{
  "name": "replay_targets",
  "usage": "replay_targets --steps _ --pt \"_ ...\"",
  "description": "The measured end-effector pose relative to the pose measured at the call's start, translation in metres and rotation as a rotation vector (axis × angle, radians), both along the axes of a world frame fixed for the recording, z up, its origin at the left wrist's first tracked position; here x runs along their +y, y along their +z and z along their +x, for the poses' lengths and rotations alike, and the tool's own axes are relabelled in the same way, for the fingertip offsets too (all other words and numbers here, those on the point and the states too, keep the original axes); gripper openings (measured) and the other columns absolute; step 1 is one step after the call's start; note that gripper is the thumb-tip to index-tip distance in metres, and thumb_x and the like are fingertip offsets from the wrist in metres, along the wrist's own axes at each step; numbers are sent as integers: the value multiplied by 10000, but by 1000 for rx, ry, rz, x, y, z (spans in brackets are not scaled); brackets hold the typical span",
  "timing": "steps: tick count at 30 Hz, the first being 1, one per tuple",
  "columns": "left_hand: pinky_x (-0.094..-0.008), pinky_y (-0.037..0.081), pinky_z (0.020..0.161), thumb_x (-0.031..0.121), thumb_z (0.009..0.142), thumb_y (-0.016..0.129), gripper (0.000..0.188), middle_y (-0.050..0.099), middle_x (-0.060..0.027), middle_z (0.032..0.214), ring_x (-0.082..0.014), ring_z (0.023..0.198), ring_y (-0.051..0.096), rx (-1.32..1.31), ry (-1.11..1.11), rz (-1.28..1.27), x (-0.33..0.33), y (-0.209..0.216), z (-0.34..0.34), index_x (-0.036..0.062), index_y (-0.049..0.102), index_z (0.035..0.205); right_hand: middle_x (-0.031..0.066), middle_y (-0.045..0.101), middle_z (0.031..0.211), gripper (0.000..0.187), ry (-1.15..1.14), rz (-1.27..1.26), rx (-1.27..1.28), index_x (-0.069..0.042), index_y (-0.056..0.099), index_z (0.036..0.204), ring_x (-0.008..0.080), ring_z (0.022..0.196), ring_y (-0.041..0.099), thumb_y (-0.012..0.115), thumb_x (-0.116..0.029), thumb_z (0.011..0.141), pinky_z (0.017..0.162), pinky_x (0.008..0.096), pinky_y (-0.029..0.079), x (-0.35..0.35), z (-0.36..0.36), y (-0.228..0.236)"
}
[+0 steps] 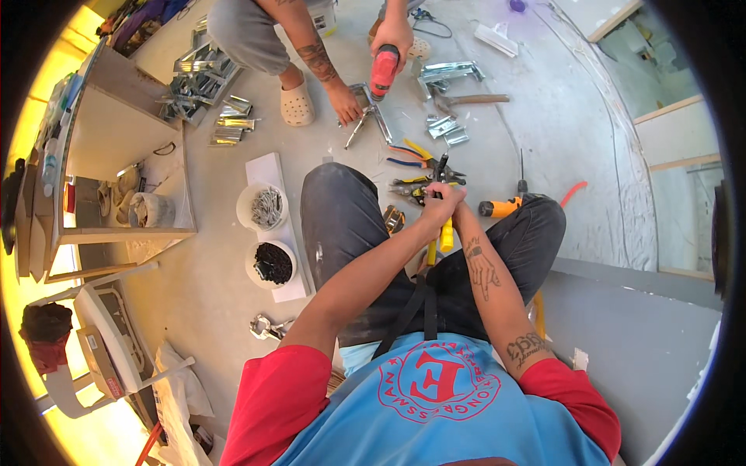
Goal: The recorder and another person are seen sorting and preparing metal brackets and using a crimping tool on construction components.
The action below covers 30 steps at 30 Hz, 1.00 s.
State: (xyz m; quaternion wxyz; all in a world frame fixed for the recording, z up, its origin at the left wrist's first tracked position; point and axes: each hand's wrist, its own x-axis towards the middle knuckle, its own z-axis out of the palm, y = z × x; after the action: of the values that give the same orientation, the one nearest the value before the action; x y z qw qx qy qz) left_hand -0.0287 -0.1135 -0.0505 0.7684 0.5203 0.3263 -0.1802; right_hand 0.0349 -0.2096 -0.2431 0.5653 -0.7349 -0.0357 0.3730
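My left hand [441, 203] is closed in front of my knees around a hand tool with yellow handles [446, 234]. Its dark tip sticks up past my fingers, and the grip hides its exact kind. Against it lies my right hand [459, 195], its fingers mostly covered by the left. Just beyond my hands, pliers with orange and blue handles [410, 154] rest on the floor, beside yellow-and-black snips [409, 189]. A tape measure [394, 220] sits by my left thigh. Near my right knee is a yellow-and-black power drill [501, 207] with a long bit.
Across from me a person's hand [394, 37] holds a red drill [384, 71] over a metal frame [368, 116]. A hammer [472, 99] and metal brackets [203, 74] lie around. Tubs of screws [264, 208] and black fasteners [273, 262] stand left, near a wooden cabinet [124, 147].
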Motion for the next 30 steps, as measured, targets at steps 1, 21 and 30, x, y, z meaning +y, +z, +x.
replay_targets --steps 1,21,30 --pt "-408 446 893 505 708 713 930 489 -225 1195 -279 1074 535 3 1 3 1 2 -1 -134 336 1269 79 641 868 398 1 3 3 -20 660 939 199 853 584 412 -328 900 791 324 483 3 -7 -9" --pt "-333 405 969 460 685 747 1159 387 -264 1287 -271 1179 462 44 -59 -98 -5 16 3 -199 55 1341 94 602 890 573 -172 154 106 -49 575 953 208 869 544 352 -575 908 825 339 454 -23 2 19" --pt "-334 395 984 440 690 753 1163 362 -269 1318 -271 1201 448 42 -47 -121 -4 23 1 -172 27 1363 96 599 886 576 -224 186 143 -50 565 946 209 869 541 358 -586 907 846 338 443 -22 0 27"
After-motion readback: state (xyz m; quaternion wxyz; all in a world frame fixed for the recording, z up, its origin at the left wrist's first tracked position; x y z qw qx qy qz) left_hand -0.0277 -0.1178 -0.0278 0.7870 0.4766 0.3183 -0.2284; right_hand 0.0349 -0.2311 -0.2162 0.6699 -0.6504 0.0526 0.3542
